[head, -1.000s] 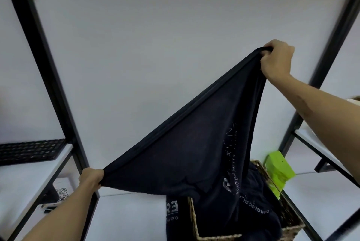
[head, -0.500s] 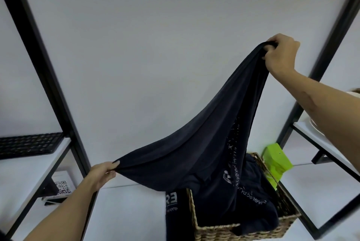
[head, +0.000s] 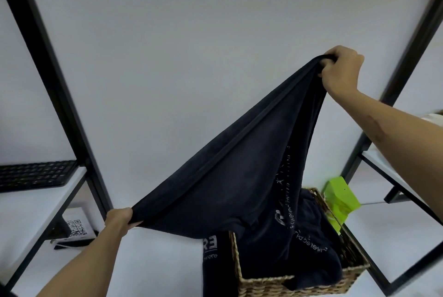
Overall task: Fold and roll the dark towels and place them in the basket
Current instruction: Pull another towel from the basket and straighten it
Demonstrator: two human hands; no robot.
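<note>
A dark navy towel (head: 239, 176) with pale lettering is stretched in the air between my hands. My right hand (head: 340, 71) grips its upper corner, high at the right. Down at the left, my left hand (head: 118, 220) grips another corner. The towel's lower part hangs down into a woven basket (head: 259, 284) on the white table. Another dark towel (head: 311, 248) lies in the basket and drapes over its front rim. A further dark towel (head: 211, 260) with white print lies just left of the basket.
Black shelf posts (head: 52, 85) rise at left and right. A black keyboard (head: 33, 174) lies on the left shelf. A card with a QR code (head: 75, 227) stands below it. A bright green object (head: 340, 196) sits behind the basket.
My left hand loosened half a second ago and now grips the towel corner again. The towel's top edge has gone from slack to taut. The view has tilted down a little.
</note>
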